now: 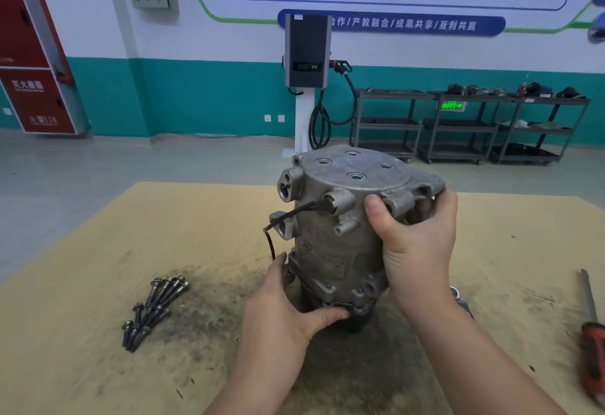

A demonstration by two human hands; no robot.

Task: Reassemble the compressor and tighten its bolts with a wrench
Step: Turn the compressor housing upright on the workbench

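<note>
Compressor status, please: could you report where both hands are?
Left hand grips compressor base, right hand grips top cover. Bolts loose on board, none fitted. Nothing blocking.

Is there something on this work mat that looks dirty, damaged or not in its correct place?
Yes. A dark grimy stain spreads over the mat beside the compressor. The bolts lie loose in a pile, not fitted.

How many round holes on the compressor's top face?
4 on the compressor top: far hole, left hole, right hole, near hole. Smaller ones along the rim under the right hand may be hidden.
</note>
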